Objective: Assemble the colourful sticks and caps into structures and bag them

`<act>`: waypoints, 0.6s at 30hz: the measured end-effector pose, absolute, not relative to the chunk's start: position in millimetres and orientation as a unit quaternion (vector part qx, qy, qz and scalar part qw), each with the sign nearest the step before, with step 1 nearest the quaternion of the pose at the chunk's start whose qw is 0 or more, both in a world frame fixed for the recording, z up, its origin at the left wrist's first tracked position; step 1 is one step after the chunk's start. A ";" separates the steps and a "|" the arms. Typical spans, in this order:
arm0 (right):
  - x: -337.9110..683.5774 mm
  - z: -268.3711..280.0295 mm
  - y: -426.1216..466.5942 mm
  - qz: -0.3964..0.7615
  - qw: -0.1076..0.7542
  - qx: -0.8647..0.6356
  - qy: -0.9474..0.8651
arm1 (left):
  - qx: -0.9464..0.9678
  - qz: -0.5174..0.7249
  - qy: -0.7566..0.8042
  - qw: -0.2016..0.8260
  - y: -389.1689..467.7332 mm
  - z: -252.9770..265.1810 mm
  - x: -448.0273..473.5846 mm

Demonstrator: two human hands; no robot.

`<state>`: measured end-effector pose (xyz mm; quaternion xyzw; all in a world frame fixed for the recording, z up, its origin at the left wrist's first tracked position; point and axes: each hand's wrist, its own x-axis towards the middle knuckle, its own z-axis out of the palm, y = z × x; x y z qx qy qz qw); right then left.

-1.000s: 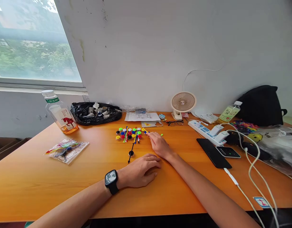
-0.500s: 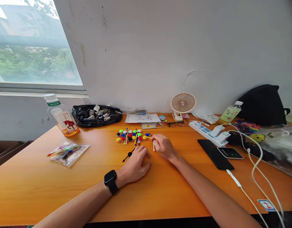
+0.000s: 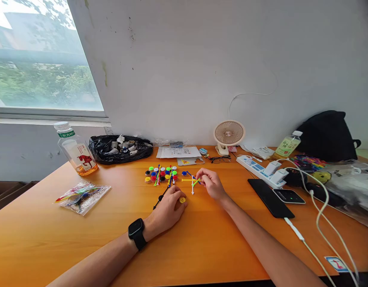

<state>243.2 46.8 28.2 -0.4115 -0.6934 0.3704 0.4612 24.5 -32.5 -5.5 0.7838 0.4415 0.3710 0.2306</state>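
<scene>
On one table (image 3: 118,261), before one fan (image 3: 230,132), left hand (image 3: 167,208) is pinching one yellow disc (image 3: 182,200). Right hand (image 3: 212,185) isn't clearly showing its hold.

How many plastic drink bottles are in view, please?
2: a clear, green-banded plastic bottle at the left, and a pale-green-labelled plastic bottle at the right, beyond the white power strip. Others may be hidden.

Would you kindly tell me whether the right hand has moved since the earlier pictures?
Yes, the right hand has moved rightward, closer to the black phone.
</scene>
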 end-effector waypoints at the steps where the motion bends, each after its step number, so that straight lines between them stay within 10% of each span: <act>1: 241.8 26.6 47.8 0.388 0.464 -0.402 -0.688 | 0.783 0.368 0.440 0.239 -31.8 -4.6 23.8; 18: 230.6 30.0 32.6 0.608 0.347 -0.294 -0.651 | 0.546 0.467 0.366 0.592 -22.6 7.4 25.1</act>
